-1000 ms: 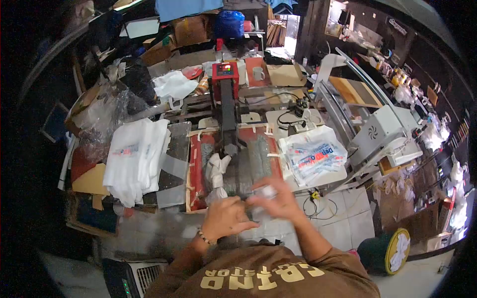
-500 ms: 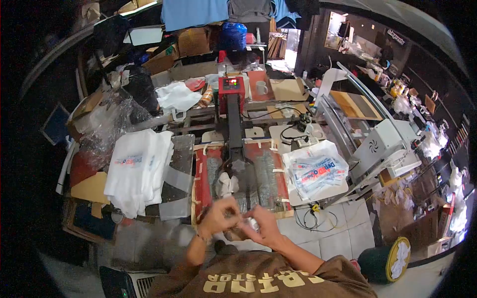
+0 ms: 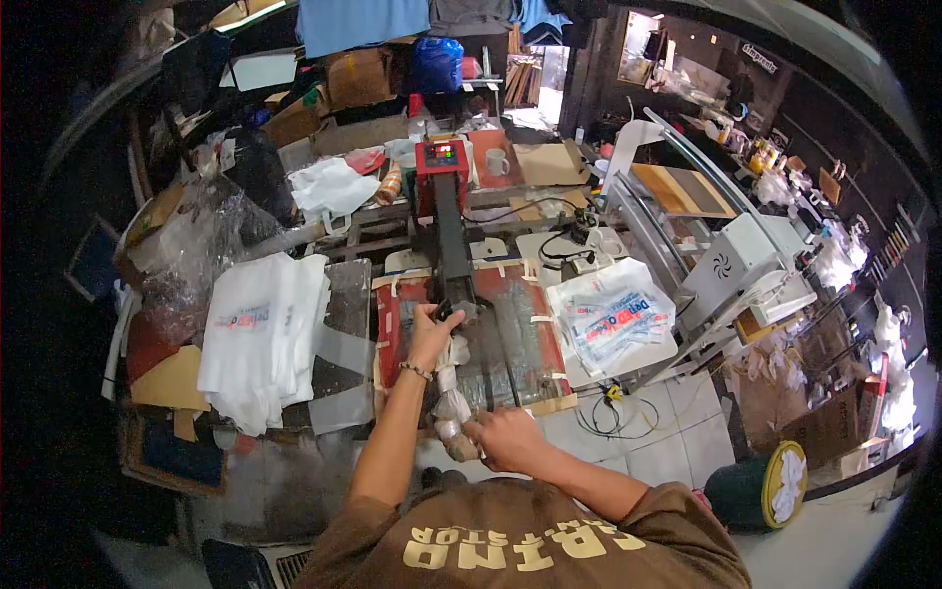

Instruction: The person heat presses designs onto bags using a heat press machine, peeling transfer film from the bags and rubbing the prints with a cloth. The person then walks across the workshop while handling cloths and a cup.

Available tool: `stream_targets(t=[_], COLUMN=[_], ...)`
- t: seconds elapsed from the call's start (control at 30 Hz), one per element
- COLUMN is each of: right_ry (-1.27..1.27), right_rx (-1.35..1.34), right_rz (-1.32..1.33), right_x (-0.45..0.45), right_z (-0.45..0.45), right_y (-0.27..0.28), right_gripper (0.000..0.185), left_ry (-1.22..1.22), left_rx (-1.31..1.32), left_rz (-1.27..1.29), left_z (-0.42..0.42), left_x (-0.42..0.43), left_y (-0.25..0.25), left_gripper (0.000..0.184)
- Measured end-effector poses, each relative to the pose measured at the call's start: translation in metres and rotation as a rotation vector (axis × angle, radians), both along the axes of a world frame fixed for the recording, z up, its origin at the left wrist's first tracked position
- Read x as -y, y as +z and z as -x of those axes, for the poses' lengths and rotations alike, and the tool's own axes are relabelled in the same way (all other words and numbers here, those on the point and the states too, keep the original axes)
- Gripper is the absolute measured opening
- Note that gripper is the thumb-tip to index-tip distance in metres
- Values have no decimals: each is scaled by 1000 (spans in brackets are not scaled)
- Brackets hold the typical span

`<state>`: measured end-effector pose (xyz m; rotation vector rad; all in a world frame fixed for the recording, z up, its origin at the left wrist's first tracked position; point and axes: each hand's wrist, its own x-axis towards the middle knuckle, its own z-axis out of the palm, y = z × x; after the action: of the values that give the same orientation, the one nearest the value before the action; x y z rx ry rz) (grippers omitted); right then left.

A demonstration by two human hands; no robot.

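A heat press (image 3: pixel 453 240) with a red control box and a long black arm stands in front of me. Its handle, wrapped in whitish cloth (image 3: pixel 451 404), points towards my body. My left hand (image 3: pixel 430 339) is at the black arm, above the wrapped part, with its fingers curled and thumb out; what lies inside its grip is hidden. Beside the lower end of the handle, my right hand (image 3: pixel 510 439) is closed, its fingertips close to or touching the wrapping. Its palm faces away, so anything in it is out of sight. Under the arm lies the red and grey press bed (image 3: pixel 525 339).
On the left lies a stack of white printed bags (image 3: pixel 260 339). More printed bags (image 3: pixel 613 314) lie on a board to the right. A white machine (image 3: pixel 746 265) stands farther right, with a green bin (image 3: pixel 741 501) below. A mug (image 3: pixel 497 162) is at the back.
My hands were together in front of the press and have separated. The left reached forward to the press arm; the right dropped slightly beside the wrapped handle. The view shifted a little.
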<state>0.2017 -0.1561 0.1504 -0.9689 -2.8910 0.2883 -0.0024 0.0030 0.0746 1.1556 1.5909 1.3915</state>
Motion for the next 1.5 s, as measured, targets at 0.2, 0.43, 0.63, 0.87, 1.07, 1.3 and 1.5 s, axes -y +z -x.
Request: stream_targets(t=[0.2, 0.43, 0.63, 0.87, 1.07, 1.3, 1.5], right_ry=[13, -1, -50, -29, 7, 196, 124], right_rx=[4, 27, 53, 43, -17, -246, -436], right_rz=[-10, -7, 29, 29, 63, -255, -622], right_x=[-5, -4, -4, -2, -2, -40, -106], right_z=[1, 3, 3, 2, -7, -14, 3], right_y=[-11, -3, -5, 8, 121, 240, 353], right_gripper=[34, 27, 32, 35, 40, 46, 51], left_ry=[-10, -4, -23, -14, -291, -409, 178], left_rx=[40, 10, 112, 24, -36, 101, -118], left_rz=[-6, -25, -4, 62, 187, -149, -741], left_z=[-8, -8, -6, -8, 17, 36, 2], left_x=[5, 5, -3, 3, -25, 13, 167], left_y=[15, 22, 17, 34, 65, 158, 254], left_gripper=[67, 65, 66, 67, 35, 56, 15])
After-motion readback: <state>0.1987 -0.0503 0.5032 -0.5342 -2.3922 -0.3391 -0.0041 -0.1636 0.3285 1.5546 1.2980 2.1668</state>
